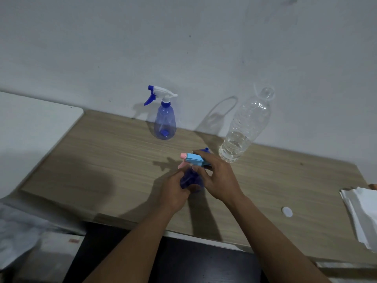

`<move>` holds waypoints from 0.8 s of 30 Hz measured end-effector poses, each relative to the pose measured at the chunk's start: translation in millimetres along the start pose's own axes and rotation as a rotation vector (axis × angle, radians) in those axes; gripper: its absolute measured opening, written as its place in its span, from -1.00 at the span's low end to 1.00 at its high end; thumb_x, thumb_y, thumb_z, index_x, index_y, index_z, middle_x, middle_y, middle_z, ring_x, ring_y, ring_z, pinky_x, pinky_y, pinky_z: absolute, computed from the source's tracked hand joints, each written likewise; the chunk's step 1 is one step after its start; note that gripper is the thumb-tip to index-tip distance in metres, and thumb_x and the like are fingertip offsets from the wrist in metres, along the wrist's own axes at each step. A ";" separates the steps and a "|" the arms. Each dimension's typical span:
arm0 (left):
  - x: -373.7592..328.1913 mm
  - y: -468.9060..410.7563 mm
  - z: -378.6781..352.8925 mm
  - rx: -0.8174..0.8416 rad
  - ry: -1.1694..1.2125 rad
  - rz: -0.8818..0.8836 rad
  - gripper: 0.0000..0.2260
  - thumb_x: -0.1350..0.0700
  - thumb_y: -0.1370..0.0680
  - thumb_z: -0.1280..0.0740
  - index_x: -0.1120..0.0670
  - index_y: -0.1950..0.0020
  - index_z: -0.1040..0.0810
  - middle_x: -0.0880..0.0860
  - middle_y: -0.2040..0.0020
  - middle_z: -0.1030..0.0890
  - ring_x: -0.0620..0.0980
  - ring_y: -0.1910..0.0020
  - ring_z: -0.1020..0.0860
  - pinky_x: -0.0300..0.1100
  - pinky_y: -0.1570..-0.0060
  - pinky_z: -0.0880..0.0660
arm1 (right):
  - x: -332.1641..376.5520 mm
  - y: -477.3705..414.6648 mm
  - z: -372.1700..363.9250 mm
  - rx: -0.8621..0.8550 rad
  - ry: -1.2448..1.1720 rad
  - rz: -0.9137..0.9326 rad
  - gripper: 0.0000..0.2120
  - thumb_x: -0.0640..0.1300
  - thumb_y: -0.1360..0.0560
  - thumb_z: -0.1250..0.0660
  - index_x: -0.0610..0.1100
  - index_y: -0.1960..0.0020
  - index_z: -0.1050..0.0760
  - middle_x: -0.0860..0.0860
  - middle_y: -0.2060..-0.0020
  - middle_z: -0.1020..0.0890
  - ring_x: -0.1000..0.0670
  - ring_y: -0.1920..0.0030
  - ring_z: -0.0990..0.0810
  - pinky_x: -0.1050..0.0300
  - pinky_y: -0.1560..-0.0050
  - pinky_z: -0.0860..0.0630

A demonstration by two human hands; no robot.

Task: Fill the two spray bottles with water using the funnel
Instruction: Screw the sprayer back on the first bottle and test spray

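Dark-blue grip: the left hand had its fingers curled round the body of a small dark-blue translucent plastic spray bottle over the near middle of the light wood-grain table. Whether the base rested on the table could not be told.
Right hand: the right hand lay over the bottle's light-blue and pink trigger head, fingers curled about its collar.
Step in hand: probably twisting that head on the neck. Loosening or tightening could not be told, and the hands hid any water level.
Blue tip: a small blue point showed just behind the right hand. It was perhaps the funnel, but too much was hidden to say.
Water bottle: a clear ribbed plastic water bottle stood uncapped near the wall, right of the hands, with water in its lower part.
Second sprayer: a pale-blue translucent spray bottle with white and blue trigger head stood upright by the wall, well apart, head fitted.
Cap: a round white cap lay on the table to the right.
Napkins: white paper napkins sat at the right edge.
Next move: if opening, it called for lifting the head clear with its tube, standing the bottle upright and seating the funnel in the neck. If closing, the far sprayer would come next.
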State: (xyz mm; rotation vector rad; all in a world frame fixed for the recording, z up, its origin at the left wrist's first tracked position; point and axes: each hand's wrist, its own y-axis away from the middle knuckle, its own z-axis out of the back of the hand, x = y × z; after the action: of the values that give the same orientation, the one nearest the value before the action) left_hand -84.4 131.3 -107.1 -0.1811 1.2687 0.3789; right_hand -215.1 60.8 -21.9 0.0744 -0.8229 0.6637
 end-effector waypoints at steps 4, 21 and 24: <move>-2.2 1.0 1.8 0.013 0.008 0.015 -0.55 0.12 -0.40 -0.56 -0.08 -0.25 -0.57 -0.12 -0.07 -0.67 -0.14 -0.05 -0.63 -0.13 -0.07 -0.57 | 1.4 -3.6 1.7 0.002 -0.136 -0.129 -0.74 -0.15 -0.47 -0.49 -0.03 -0.16 -0.61 0.15 0.03 -0.68 0.18 0.00 -0.63 0.22 -0.07 -0.55; -9.3 4.4 2.7 0.001 -0.050 -0.018 -0.57 0.21 -0.41 -0.48 -0.01 -0.27 -0.59 -0.10 -0.11 -0.67 -0.13 -0.10 -0.63 -0.16 -0.14 -0.56 | -15.7 11.9 -31.4 -0.129 -0.142 -0.015 -0.93 -0.08 -0.60 -0.35 -0.07 -0.04 -0.56 0.09 0.23 -0.62 0.08 0.22 -0.60 0.08 0.19 -0.53; -14.4 5.7 1.5 -0.008 -0.056 0.009 -0.57 0.12 -0.38 -0.49 -0.04 -0.24 -0.59 -0.09 -0.09 -0.68 -0.10 -0.09 -0.64 -0.08 -0.14 -0.57 | -19.3 6.0 -29.1 -0.085 -0.170 -0.046 -0.91 -0.10 -0.59 -0.36 -0.08 -0.08 -0.55 0.09 0.16 -0.66 0.09 0.16 -0.63 0.08 0.12 -0.57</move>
State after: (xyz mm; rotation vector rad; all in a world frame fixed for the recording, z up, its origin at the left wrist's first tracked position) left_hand -88.7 134.5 -92.5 -0.1702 1.2138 0.3941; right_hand -209.0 64.5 -56.5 0.0727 -1.0093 0.5839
